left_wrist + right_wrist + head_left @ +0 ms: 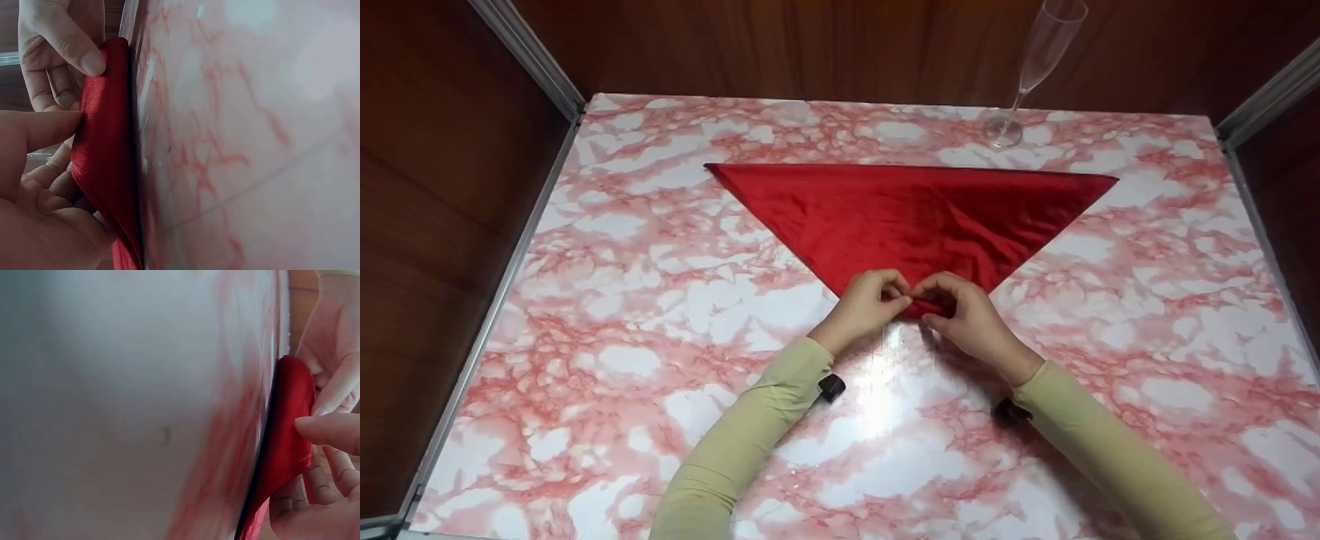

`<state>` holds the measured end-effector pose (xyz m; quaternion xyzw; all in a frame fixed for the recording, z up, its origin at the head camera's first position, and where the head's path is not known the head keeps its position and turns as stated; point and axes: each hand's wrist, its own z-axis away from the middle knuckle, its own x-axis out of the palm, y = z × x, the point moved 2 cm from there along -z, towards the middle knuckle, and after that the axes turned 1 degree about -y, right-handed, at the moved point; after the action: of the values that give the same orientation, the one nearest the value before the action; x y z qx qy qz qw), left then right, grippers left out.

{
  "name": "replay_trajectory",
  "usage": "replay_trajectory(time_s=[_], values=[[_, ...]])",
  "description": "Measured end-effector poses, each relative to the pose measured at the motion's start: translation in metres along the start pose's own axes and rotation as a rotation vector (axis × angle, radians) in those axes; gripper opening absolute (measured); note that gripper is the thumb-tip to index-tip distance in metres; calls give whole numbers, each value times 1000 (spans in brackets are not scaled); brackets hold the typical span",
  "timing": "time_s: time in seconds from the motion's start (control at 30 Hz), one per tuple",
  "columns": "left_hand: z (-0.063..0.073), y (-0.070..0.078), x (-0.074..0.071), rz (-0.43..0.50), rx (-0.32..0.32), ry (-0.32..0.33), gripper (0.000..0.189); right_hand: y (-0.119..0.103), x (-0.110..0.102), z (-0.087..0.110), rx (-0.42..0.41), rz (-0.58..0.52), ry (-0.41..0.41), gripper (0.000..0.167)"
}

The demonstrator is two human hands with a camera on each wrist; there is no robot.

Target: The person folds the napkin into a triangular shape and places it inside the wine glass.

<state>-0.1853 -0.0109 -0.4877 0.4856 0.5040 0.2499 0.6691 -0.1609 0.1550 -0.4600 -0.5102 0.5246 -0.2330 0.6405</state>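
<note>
A shiny red satin cloth (855, 217) lies on the table in a triangle-like shape, its long straight edge at the far side and its near tip turned up into a short folded edge. My left hand (861, 304) pinches this near edge from the left, thumb on the front and fingers behind. From the right, my right hand (971, 319) pinches the same edge, its fingertips close to the left ones. Both wrist views show the folded band of red cloth (107, 124) standing up a little from the tabletop between thumbs and fingers.
An upright clear champagne flute (1042, 56) stands at the back right, beyond the cloth. The table (607, 360) has a glossy red-and-white marbled top. Dark wood panels (810, 49) rise behind it and at both sides, with metal framing at the corners.
</note>
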Motion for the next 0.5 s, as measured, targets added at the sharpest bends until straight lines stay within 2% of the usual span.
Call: replay_trajectory(time_s=[0.1,0.3,0.5], values=[[0,0,0,-2,-1,-5,5,-16,-1,1,31,-12,-12,28],[0,-1,-1,-6,33,-38,6,-14,-3,-1,80,-41,-26,23],[3,0,-3,92,70,-89,17,-12,-3,-2,111,-91,-33,23]])
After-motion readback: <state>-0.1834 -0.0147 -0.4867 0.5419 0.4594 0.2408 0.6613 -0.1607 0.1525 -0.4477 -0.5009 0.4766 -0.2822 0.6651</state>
